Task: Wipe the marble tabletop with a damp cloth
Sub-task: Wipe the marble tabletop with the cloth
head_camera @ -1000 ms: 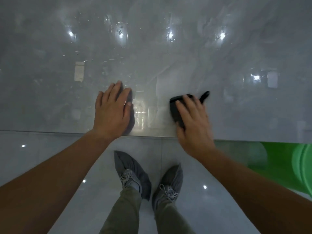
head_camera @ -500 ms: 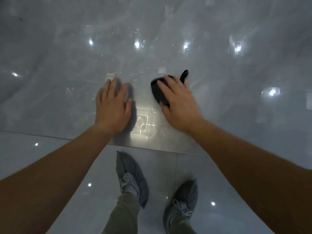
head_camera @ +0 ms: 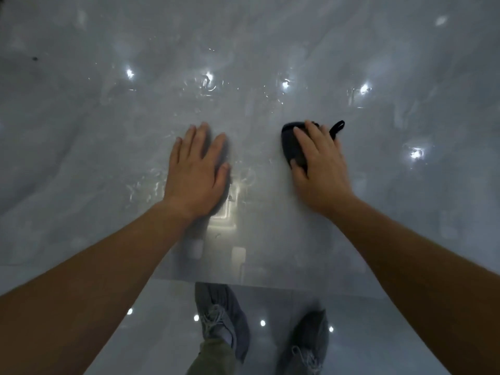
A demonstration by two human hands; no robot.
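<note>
Our left hand [head_camera: 196,169] lies flat on the wet tabletop [head_camera: 108,131], fingers straight and close together, holding nothing. To its right, apart from it, our right hand [head_camera: 322,169] presses the dark cloth [head_camera: 292,144] onto the top, fingers laid straight over it. The cloth's loop [head_camera: 336,128] sticks out far right. Our shoes [head_camera: 221,315] stand on the floor [head_camera: 162,320] below the near edge.

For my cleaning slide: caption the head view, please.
Right hand presses a dark cloth onto the glossy marble tabletop; left hand lies flat alongside, apart from it.
</note>
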